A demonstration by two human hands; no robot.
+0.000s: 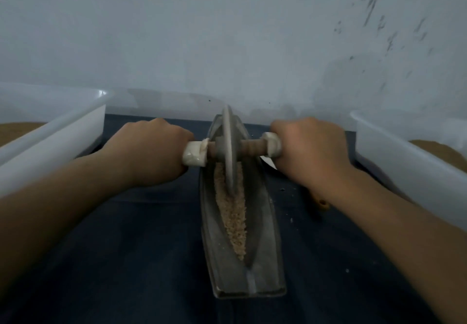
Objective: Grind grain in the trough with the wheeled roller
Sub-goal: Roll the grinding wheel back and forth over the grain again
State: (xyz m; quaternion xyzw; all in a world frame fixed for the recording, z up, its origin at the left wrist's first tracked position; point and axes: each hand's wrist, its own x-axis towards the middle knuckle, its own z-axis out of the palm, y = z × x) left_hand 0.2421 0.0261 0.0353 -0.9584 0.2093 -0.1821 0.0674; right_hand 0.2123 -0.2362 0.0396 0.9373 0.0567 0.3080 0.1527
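A long boat-shaped metal trough (262, 225) lies lengthwise on a dark blue cloth, with a strip of pale crushed grain (233, 219) along its groove. The wheeled roller (228, 147), a grey disc on a cross axle, stands upright in the far half of the trough with its rim in the grain. My left hand (149, 150) grips the left handle, which is wrapped in whitish tape. My right hand (309, 148) grips the right taped handle. Both wrists are stretched forward.
A white plastic tub (50, 134) stands at the left and another white tub (409, 162) at the right, each holding brownish grain. A pale wall rises just behind the trough. A small orange-brown object (322, 203) lies under my right wrist. Crumbs dot the cloth (126, 260).
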